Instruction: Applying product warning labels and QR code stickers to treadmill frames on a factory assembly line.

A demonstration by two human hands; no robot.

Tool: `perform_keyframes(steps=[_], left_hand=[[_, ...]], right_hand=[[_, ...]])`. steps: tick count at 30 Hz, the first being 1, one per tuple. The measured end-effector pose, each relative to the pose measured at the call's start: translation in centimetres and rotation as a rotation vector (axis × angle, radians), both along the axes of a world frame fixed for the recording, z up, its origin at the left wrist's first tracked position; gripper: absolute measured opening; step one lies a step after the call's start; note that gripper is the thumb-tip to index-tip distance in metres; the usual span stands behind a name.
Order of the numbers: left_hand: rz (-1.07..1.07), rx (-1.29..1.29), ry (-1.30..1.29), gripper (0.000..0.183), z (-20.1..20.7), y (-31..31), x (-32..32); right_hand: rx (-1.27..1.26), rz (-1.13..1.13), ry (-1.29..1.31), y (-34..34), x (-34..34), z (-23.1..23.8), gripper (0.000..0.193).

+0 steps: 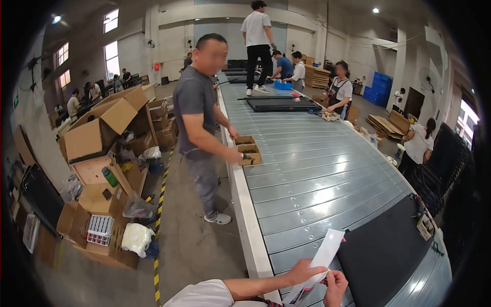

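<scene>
A long white strip (327,247), paper or film, slants up over the near end of the metal conveyor (286,204). My left hand (303,272) is closed on its middle, thumb on top. With bent fingers, my right hand (335,286) pinches at the strip's edge just beside the left hand. A dark and red printed part shows on the strip's lower end, below my hands. Right of the strip lies a flat black panel (386,250) on the conveyor, near my right hand. The strip's upper end comes close to the panel's corner, where a small red spot shows.
A person in grey (197,102) at the conveyor's left side holds a small cardboard box (249,151). Farther along, someone stands on the conveyor by another black panel (281,104). Open cartons (97,220) stand at left beyond a yellow-black floor line (161,215). Small parts (424,226) lie at the right edge.
</scene>
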State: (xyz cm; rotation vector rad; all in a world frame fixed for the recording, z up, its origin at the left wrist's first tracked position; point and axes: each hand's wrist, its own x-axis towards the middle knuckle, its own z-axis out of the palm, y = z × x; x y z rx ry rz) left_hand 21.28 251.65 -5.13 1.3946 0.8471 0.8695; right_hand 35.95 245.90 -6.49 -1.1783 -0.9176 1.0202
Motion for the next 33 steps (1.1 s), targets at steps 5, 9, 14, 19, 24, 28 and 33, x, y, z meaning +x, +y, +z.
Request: perform_keyframes(steps=[5,9,14,19,24,28,33], left_hand=[[0.143,0.063,-0.058,0.036,-1.1,3.8,-4.6],[0.21,-0.021,-0.012,0.036,0.9,8.3,-9.8],[0.071,-0.006,-0.022,0.029,-0.2,11.5,-10.1],[-0.158,0.019,-0.276,0.026,-3.7,15.5,-11.6],[-0.1,0.339,-0.113,0.024,-6.3,18.6,-12.5],[-0.246,0.245,-0.207,0.029,-4.3,19.5,-12.5],[-0.233,0.41,-0.033,0.021,-5.1,18.4,-11.9]], right_hand=[[0.051,-0.302,0.028,2.3,-0.1,-0.1,0.01],[0.175,-0.476,-0.141,5.2,-4.5,6.0,0.011],[0.683,-0.33,-1.188,10.9,-13.4,7.7,0.006],[0.535,-0.087,-1.331,11.8,-18.7,6.1,0.011],[0.397,0.082,-1.259,13.6,-19.8,7.8,0.018],[0.311,-0.053,-1.281,15.3,-17.8,8.8,0.016],[0.323,0.026,-1.413,15.3,-16.9,8.3,0.012]])
